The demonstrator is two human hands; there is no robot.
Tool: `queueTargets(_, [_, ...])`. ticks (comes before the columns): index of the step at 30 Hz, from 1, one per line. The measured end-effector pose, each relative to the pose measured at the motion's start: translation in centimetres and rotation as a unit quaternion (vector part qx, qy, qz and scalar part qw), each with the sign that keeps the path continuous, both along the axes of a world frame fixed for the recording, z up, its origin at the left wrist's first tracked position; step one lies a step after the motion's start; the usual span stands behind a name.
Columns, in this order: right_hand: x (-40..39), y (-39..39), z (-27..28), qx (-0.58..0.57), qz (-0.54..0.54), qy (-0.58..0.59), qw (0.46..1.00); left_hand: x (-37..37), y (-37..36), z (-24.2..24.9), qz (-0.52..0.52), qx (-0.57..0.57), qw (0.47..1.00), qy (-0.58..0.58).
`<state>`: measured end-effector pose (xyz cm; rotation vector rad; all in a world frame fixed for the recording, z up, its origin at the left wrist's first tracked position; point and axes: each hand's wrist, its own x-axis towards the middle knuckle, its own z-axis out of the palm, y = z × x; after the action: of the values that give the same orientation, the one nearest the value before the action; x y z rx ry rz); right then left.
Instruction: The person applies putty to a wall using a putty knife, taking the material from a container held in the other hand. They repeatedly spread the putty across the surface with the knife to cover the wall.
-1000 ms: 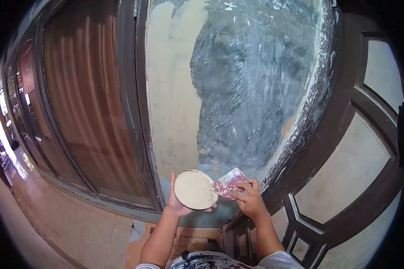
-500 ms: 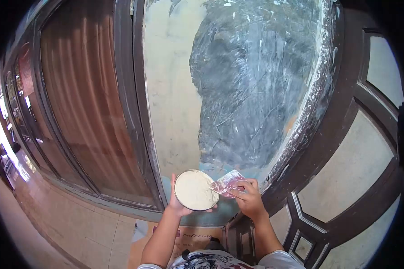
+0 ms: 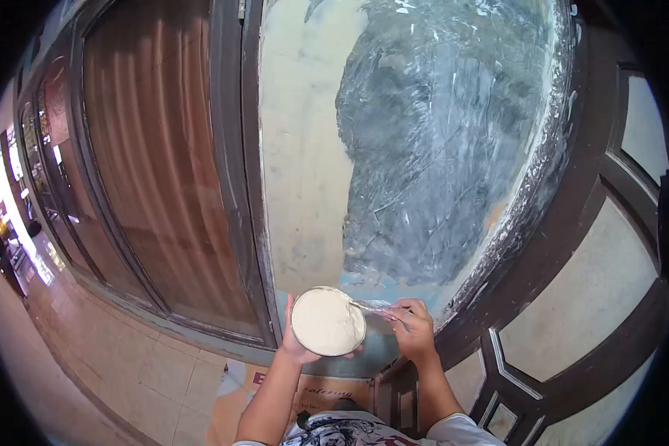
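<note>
A round bowl of cream-coloured paste (image 3: pixel 327 321) rests in my left hand (image 3: pixel 295 347), whose fingers wrap round its left side and underside. My right hand (image 3: pixel 415 327) pinches a flat scraper (image 3: pixel 380 308), seen nearly edge-on, with its tip at the bowl's right rim where the paste is ridged. Beyond both hands stands a wall panel, with a cream coat (image 3: pixel 302 171) on the left and bare, scratched grey surface (image 3: pixel 431 163) on the right.
Left of the panel is a dark-framed window (image 3: pixel 238 163) with a brown curtain (image 3: pixel 152 163) behind glass. A dark wooden door (image 3: pixel 550 275) with pale panels stands at the right. Printed cardboard (image 3: pixel 234 405) lies on the tiled floor (image 3: pixel 160 372) below.
The scraper has turned from showing its broad face to nearly edge-on at the bowl's rim. The view has shifted, so the wall appears further right and slightly lower.
</note>
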<state>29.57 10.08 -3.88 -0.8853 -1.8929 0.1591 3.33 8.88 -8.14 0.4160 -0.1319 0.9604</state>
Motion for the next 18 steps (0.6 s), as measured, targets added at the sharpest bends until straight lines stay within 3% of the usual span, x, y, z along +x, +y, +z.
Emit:
queueTargets(5, [-0.9, 1.4, 0.3, -0.02, 0.004, 0.152, 0.988, -0.6, -0.8, -0.3, 0.009, -0.004, 1.0, -0.018])
queueTargets(7, [-0.2, 3.0, 0.6, 0.011, 0.011, 0.113, 0.993, -0.9, -1.0, 0.0, 0.001, -0.004, 0.998, -0.057])
queueTargets(9, [0.0, 4.1, 1.9, -0.075, 0.035, 0.156, 0.984, -1.1, -1.1, 0.2, 0.004, 0.003, 0.998, -0.07])
queueTargets(11, [0.1, 6.0, 4.2, -0.082, 0.048, 0.132, 0.987, -1.2, -1.4, 0.7, 0.026, -0.012, 0.997, -0.068])
queueTargets(13, [-0.5, 8.1, 7.7, 0.02, 0.04, 0.121, 0.992, -1.1, -1.7, 1.2, 0.044, -0.008, 0.995, -0.085])
queueTargets(16, [-2.0, 10.4, 15.1, 0.066, 0.024, 0.086, 0.994, -1.3, -2.6, 2.5, 0.059, -0.005, 0.989, -0.135])
queueTargets(18, [-3.3, 12.3, 19.9, 0.174, 0.014, 0.073, 0.982, -1.9, -3.2, 3.4, 0.056, 0.011, 0.986, -0.159])
